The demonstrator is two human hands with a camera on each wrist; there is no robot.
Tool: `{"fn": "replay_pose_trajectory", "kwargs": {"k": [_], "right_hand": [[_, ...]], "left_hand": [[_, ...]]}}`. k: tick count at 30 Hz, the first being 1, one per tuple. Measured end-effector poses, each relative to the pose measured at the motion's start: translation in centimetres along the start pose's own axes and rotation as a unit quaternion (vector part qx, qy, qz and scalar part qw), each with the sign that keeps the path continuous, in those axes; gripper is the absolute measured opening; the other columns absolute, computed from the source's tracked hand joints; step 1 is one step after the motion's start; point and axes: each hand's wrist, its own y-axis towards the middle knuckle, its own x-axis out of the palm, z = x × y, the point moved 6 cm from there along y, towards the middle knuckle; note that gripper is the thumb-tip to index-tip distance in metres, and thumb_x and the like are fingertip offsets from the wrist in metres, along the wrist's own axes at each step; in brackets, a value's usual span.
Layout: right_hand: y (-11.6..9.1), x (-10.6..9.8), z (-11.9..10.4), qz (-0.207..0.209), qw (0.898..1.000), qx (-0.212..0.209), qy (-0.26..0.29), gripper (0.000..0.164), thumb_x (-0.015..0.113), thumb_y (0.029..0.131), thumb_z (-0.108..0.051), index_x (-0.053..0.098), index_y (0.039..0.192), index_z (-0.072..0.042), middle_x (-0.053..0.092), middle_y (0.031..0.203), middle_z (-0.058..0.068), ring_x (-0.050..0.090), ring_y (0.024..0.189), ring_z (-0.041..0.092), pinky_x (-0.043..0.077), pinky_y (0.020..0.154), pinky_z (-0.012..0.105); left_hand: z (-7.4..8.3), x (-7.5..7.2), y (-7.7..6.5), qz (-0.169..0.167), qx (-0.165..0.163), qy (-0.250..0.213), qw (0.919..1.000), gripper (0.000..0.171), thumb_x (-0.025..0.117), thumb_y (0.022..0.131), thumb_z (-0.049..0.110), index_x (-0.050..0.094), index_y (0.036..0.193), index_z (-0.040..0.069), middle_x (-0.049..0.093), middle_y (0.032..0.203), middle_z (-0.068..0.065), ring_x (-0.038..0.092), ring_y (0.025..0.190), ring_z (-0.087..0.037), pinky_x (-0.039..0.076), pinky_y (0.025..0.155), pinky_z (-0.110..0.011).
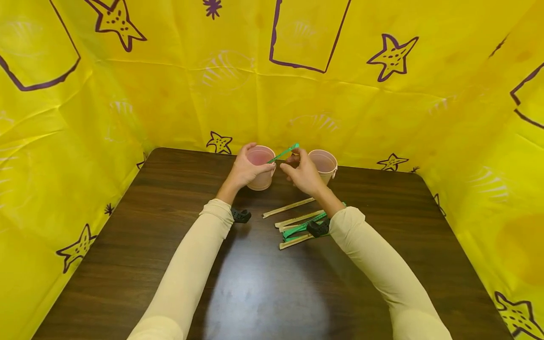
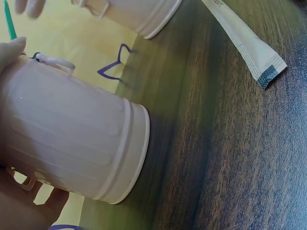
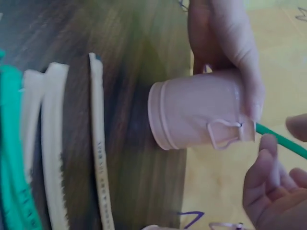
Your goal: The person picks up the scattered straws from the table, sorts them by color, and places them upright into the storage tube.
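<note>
My left hand [image 1: 248, 167] grips a small pink bucket [image 1: 260, 182] around its sides, thumb near the rim. In the left wrist view, this ribbed bucket [image 2: 72, 134] has a small side handle. A green stick packet [image 1: 284, 153] slants out over its rim, its lower end hidden inside. My right hand [image 1: 306, 174] is beside that packet, thumb and fingers spread apart; in the right wrist view, the fingers [image 3: 268, 165] lie close to the green packet [image 3: 283, 141] without pinching it. Behind the right hand is a second pink bucket [image 1: 324, 163].
Several tan stick packets [image 1: 289, 208] and green ones [image 1: 297, 230] lie on the dark wooden table [image 1: 170, 226], partly under my right forearm. Yellow cloth [image 1: 178, 94] with drawn starfish encloses the table's back and sides, close behind the buckets.
</note>
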Motion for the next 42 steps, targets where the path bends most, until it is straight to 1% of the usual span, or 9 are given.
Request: {"fn": "replay_pose_trajectory", "kwargs": {"k": [5,9,15,17,20,24,27,36,42], "right_hand": [[-2.2,-0.3,0.4,-0.021,0.997,-0.021,-0.071,0.070,0.063,0.102,-0.030,0.027,0.156,-0.002,0.060,0.135,0.018,0.073,0.087,0.036,0.059,0.070,0.033],[-3.9,-0.5,1.0,-0.031,0.991,-0.043,-0.122,0.062,0.065,0.101,-0.025,0.037,0.150,-0.001,0.064,0.128,0.019,0.072,0.088,0.030,0.059,0.079,0.038],[-5.8,-0.6,2.6,-0.049,0.980,-0.056,-0.185,0.042,0.067,0.099,-0.019,0.057,0.135,0.000,0.069,0.119,0.017,0.068,0.106,0.031,0.055,0.095,0.048],[-6.3,-0.5,3.1,-0.061,0.976,-0.059,-0.202,0.036,0.068,0.098,-0.018,0.062,0.129,0.000,0.070,0.120,0.016,0.067,0.113,0.032,0.049,0.104,0.054],[-7.1,-0.3,3.8,-0.087,0.971,-0.065,-0.213,0.027,0.068,0.098,-0.014,0.067,0.121,0.001,0.071,0.118,0.016,0.069,0.112,0.032,0.051,0.102,0.055],[-8.1,0.0,4.7,-0.115,0.963,-0.080,-0.231,0.017,0.069,0.097,-0.011,0.071,0.111,-0.003,0.075,0.107,0.009,0.071,0.102,0.027,0.057,0.091,0.045],[-8.7,0.0,5.4,-0.123,0.956,-0.091,-0.252,0.012,0.070,0.096,-0.012,0.073,0.107,-0.008,0.075,0.103,0.005,0.070,0.101,0.023,0.057,0.090,0.042],[-9.6,-0.6,6.5,-0.136,0.941,-0.121,-0.285,0.017,0.077,0.090,-0.014,0.075,0.106,-0.008,0.071,0.108,0.004,0.069,0.105,0.026,0.056,0.093,0.044],[-9.7,-0.1,7.6,-0.154,0.933,-0.129,-0.298,0.022,0.076,0.091,-0.014,0.075,0.113,-0.010,0.068,0.110,0.005,0.067,0.103,0.023,0.056,0.091,0.041]], "left_hand": [[-0.3,0.1,0.1,-0.003,-0.004,-0.001,1.0000,0.101,0.091,0.075,0.040,0.035,0.155,0.019,0.047,0.151,-0.014,0.051,0.134,-0.033,0.042,0.114,-0.052],[-0.2,0.1,0.1,-0.001,-0.004,-0.003,1.0000,0.102,0.092,0.074,0.039,0.035,0.155,0.018,0.048,0.150,-0.015,0.051,0.134,-0.033,0.041,0.114,-0.052],[-0.2,0.0,0.2,0.000,-0.009,-0.006,0.9999,0.103,0.093,0.072,0.038,0.035,0.155,0.018,0.048,0.150,-0.013,0.051,0.134,-0.033,0.041,0.114,-0.052],[-0.2,0.0,0.2,0.000,-0.008,-0.006,1.0000,0.103,0.093,0.072,0.038,0.035,0.155,0.018,0.048,0.150,-0.014,0.051,0.134,-0.033,0.041,0.114,-0.052],[-0.1,0.1,0.2,-0.002,-0.006,-0.008,1.0000,0.104,0.093,0.072,0.038,0.034,0.155,0.017,0.048,0.150,-0.014,0.051,0.134,-0.033,0.041,0.114,-0.051],[0.0,0.1,0.1,-0.001,-0.007,-0.011,0.9999,0.103,0.093,0.073,0.037,0.034,0.156,0.016,0.048,0.150,-0.015,0.050,0.135,-0.034,0.040,0.115,-0.052],[0.0,0.1,0.0,0.001,-0.008,-0.013,0.9999,0.103,0.093,0.073,0.036,0.034,0.155,0.016,0.048,0.150,-0.015,0.050,0.134,-0.034,0.040,0.115,-0.052],[0.1,0.1,0.0,-0.001,-0.004,-0.017,0.9998,0.103,0.093,0.073,0.036,0.035,0.155,0.017,0.047,0.150,-0.015,0.051,0.134,-0.033,0.041,0.114,-0.051],[-0.1,0.1,0.0,0.000,-0.008,-0.019,0.9998,0.103,0.093,0.072,0.036,0.035,0.155,0.016,0.048,0.149,-0.014,0.051,0.134,-0.033,0.041,0.115,-0.051]]}}
